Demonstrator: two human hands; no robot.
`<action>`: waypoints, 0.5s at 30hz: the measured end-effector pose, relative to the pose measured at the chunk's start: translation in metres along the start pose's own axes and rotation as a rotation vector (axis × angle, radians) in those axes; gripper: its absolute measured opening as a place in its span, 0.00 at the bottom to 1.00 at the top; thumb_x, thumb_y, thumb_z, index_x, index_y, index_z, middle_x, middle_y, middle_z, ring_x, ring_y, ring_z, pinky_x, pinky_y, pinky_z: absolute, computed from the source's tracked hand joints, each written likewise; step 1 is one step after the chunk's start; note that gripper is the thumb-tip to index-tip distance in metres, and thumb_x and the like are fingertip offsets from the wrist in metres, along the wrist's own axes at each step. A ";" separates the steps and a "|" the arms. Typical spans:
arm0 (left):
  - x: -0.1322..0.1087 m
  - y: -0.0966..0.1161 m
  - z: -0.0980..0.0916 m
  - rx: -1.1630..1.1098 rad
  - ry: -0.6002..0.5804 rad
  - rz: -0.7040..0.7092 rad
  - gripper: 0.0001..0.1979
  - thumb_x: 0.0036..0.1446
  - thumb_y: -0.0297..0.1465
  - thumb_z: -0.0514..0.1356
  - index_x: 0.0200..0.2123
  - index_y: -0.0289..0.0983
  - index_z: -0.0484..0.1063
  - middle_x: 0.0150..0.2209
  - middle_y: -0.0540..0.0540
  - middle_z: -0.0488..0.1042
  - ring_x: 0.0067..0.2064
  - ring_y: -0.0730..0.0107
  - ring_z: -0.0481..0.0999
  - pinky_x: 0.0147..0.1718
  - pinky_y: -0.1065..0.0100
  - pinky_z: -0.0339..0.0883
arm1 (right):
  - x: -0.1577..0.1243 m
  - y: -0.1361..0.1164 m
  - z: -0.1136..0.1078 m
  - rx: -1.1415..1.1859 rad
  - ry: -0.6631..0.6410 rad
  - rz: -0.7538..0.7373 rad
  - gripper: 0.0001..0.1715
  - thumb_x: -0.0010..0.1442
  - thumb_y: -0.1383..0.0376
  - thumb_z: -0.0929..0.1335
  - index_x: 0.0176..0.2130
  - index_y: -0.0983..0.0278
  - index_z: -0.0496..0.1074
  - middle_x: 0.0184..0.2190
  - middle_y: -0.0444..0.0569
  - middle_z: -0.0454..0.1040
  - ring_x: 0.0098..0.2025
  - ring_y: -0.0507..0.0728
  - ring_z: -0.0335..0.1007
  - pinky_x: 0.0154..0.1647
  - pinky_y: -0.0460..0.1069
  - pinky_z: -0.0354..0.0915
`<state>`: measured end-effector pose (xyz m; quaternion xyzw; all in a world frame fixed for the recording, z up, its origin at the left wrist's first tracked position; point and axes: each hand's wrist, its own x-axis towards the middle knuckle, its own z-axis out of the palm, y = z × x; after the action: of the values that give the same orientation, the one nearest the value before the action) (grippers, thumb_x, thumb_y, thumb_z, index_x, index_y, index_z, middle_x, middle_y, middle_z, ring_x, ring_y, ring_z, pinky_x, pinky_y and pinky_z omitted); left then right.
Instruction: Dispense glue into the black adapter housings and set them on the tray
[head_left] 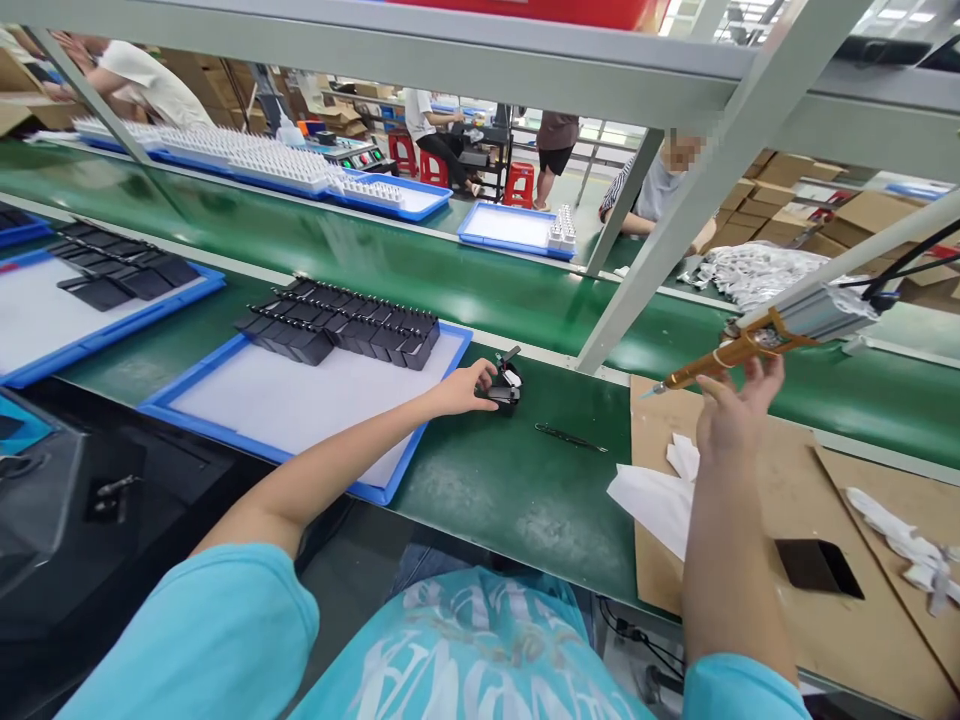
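My left hand (465, 388) is closed on a small black plastic part with a white piece inside (507, 392), just above the green bench to the right of the tray. Its exact kind is too small to make out. On the right, my right hand (739, 405) is raised with its fingers around the underside of a gold-coloured dispensing gun (720, 362), which has a thin pale-blue tip pointing left and a grey cylinder behind. A pair of dark tweezers (570, 437) lies on the bench between my hands.
A blue-rimmed tray (390, 490) bears rows of black parts (352, 320); another such tray (214, 283) stands further left. White paper (651, 505) and a black box-shaped piece (817, 567) lie on cardboard (877, 630). A slanted metal post (675, 230) rises behind the bench. People work beyond.
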<state>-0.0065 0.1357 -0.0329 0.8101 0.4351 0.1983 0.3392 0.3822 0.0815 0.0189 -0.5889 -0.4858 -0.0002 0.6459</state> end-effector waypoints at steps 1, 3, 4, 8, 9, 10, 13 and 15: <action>-0.005 0.003 0.000 0.018 0.004 0.000 0.20 0.47 0.35 0.67 0.43 0.39 0.67 0.37 0.47 0.74 0.40 0.61 0.75 0.41 0.60 0.69 | 0.001 0.002 0.004 0.066 -0.055 0.070 0.35 0.43 0.66 0.69 0.50 0.49 0.59 0.49 0.51 0.65 0.45 0.61 0.75 0.39 0.59 0.70; -0.019 0.010 0.001 0.057 0.025 -0.005 0.15 0.48 0.36 0.66 0.38 0.39 0.69 0.36 0.48 0.73 0.39 0.60 0.74 0.40 0.60 0.68 | -0.001 0.002 0.011 0.234 -0.113 0.208 0.33 0.40 0.67 0.71 0.46 0.50 0.62 0.49 0.50 0.65 0.40 0.60 0.77 0.38 0.58 0.70; -0.027 0.013 0.002 0.079 0.049 -0.009 0.13 0.49 0.36 0.66 0.37 0.39 0.69 0.36 0.47 0.72 0.39 0.60 0.73 0.39 0.60 0.68 | -0.004 0.000 0.013 0.280 -0.120 0.255 0.32 0.39 0.67 0.72 0.44 0.51 0.63 0.50 0.50 0.65 0.38 0.59 0.77 0.38 0.58 0.69; -0.069 0.020 0.012 0.146 0.190 -0.061 0.10 0.53 0.34 0.63 0.37 0.39 0.67 0.40 0.47 0.69 0.38 0.63 0.72 0.37 0.63 0.69 | -0.016 -0.011 0.015 0.408 -0.136 0.390 0.32 0.35 0.68 0.74 0.42 0.52 0.65 0.49 0.48 0.69 0.33 0.55 0.75 0.42 0.58 0.68; -0.079 0.021 0.017 0.145 0.223 -0.087 0.10 0.54 0.35 0.63 0.37 0.39 0.67 0.40 0.47 0.68 0.38 0.64 0.72 0.37 0.63 0.70 | -0.020 -0.015 0.014 0.428 -0.147 0.411 0.32 0.35 0.68 0.74 0.42 0.52 0.66 0.49 0.48 0.70 0.32 0.54 0.75 0.43 0.58 0.68; -0.088 0.023 0.022 0.130 0.250 -0.112 0.11 0.54 0.36 0.63 0.38 0.39 0.67 0.41 0.47 0.68 0.39 0.64 0.73 0.38 0.62 0.71 | -0.025 -0.020 0.013 0.449 -0.158 0.426 0.31 0.35 0.67 0.74 0.41 0.53 0.67 0.48 0.48 0.71 0.33 0.54 0.75 0.45 0.58 0.68; -0.105 0.029 0.037 0.007 0.316 -0.148 0.16 0.55 0.39 0.63 0.44 0.39 0.67 0.44 0.46 0.70 0.45 0.63 0.74 0.43 0.62 0.72 | -0.044 -0.038 0.012 0.513 -0.198 0.448 0.27 0.40 0.63 0.74 0.43 0.53 0.69 0.47 0.47 0.72 0.34 0.53 0.75 0.47 0.57 0.67; -0.107 0.031 0.043 -0.091 0.349 -0.156 0.19 0.56 0.40 0.63 0.48 0.41 0.67 0.46 0.46 0.72 0.47 0.63 0.74 0.47 0.61 0.71 | -0.058 -0.051 0.013 0.545 -0.224 0.451 0.26 0.45 0.60 0.73 0.46 0.53 0.70 0.49 0.46 0.72 0.36 0.52 0.75 0.48 0.56 0.67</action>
<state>-0.0203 0.0175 -0.0428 0.7110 0.5396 0.3282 0.3091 0.3145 0.0430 0.0190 -0.4837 -0.3937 0.3360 0.7058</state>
